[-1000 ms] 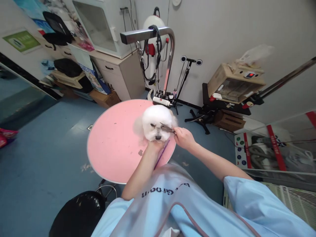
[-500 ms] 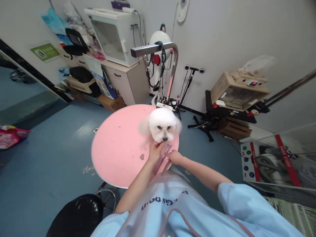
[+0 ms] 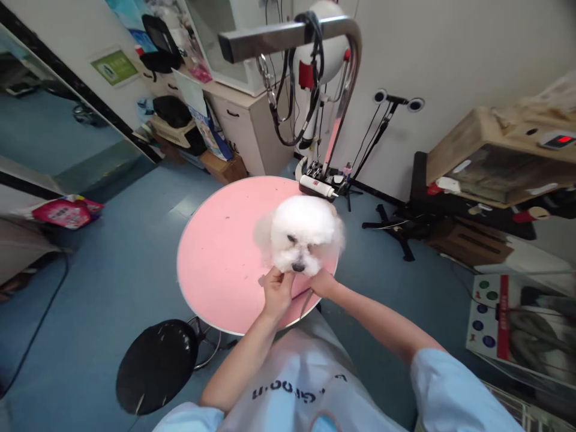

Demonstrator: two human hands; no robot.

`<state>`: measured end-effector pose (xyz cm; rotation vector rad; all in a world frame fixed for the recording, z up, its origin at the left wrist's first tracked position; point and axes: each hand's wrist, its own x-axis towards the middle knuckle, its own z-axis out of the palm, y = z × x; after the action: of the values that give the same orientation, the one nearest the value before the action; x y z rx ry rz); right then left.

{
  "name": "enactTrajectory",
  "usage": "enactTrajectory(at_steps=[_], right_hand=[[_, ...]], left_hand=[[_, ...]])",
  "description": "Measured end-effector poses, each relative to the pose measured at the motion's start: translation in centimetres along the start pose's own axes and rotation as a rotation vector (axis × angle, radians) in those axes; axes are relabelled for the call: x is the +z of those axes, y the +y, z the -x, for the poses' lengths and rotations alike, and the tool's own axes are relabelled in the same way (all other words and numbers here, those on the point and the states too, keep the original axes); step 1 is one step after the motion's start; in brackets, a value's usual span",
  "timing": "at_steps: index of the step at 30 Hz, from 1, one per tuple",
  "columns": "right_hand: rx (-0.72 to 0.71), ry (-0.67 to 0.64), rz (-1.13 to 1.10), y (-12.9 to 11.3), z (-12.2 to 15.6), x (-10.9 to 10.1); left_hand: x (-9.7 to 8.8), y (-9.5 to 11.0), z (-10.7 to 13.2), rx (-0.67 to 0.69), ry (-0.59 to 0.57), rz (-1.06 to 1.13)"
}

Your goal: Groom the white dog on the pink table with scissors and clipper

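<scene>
Head view: left hand [image 3: 278, 292] pinches the fur under the chin of the white dog [image 3: 300, 235], directly above it on the pink table [image 3: 216, 252]. Right hand [image 3: 323, 283], beside it, touches the dog's jaw; its closure cannot be determined.

Both hands [image 3: 278, 289] hold the white dog's [image 3: 302, 231] chin on the pink table [image 3: 216, 264]

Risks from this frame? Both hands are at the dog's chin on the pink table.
1. The dog stands near the pink table's edge, so a jerk might take it off.
2. The right hand holds a thin tool under the muzzle; a flinch risks a poke.
3. The left hand grips only chin fur.
</scene>
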<state>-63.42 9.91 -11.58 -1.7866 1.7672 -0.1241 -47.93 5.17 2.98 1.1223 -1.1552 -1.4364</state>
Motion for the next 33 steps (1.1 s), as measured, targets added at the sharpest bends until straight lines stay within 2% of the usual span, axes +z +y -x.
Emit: enactTrajectory(at_steps=[3,7,9,11,13,14,15,18,20,22,25,27,29,31,32,33], right_hand=[[-0.065,-0.095,0.082,0.8,3.3,0.6],[0.015,-0.006,0.026,1.6,9.2,2.5],[0.164,0.07,-0.035,2.4,11.7,3.2],[0.454,0.137,-0.091,3.6,13.3,3.3],[0.727,0.171,-0.133,4.6,14.0,2.9],[0.787,0.176,-0.148,4.8,13.9,2.7],[0.776,0.173,-0.16,4.9,13.6,2.4],[0.551,0.153,-0.19,4.3,11.6,1.9],[0.473,0.141,-0.197,3.9,10.1,1.8],[0.511,0.153,-0.182,4.2,9.4,1.7],[0.582,0.188,-0.148,5.1,10.2,1.4],[0.514,0.185,-0.122,5.0,11.0,1.0],[0.313,0.118,-0.057,3.6,11.0,0.6],[0.14,0.039,0.032,0.8,9.4,0.2],[0.115,0.016,0.069,-1.0,8.0,0.2],[0.148,0.017,0.087,-2.8,6.2,0.3]], left_hand=[[0.1,-0.8,0.0,0.008,0.042,-0.044],[1.4,-0.4,0.0,-0.056,-0.081,-0.106],[2.6,0.7,-0.2,-0.1,-0.109,-0.151],[3.9,1.9,-0.7,-0.102,-0.046,-0.168],[5.1,3.2,-1.7,-0.074,0.004,-0.13],[5.6,3.8,-2.3,-0.061,0.011,-0.107],[5.9,4.3,-3.0,-0.053,0.006,-0.09],[6.4,5.4,-5.0,-0.017,-0.009,-0.09],[6.2,5.8,-6.2,0.039,-0.02,-0.124],[5.8,6.1,-7.1,0.106,-0.036,-0.173],[4.8,6.7,-8.2,0.172,-0.065,-0.253],[4.1,7.3,-9.0,0.203,-0.09,-0.302],[3.5,8.1,-9.6,0.213,-0.135,-0.354],[3.0,9.0,-10.1,0.192,-0.205,-0.394],[2.7,9.5,-10.3,0.176,-0.245,-0.402],[2.4,9.8,-10.5,0.161,-0.286,-0.403]])
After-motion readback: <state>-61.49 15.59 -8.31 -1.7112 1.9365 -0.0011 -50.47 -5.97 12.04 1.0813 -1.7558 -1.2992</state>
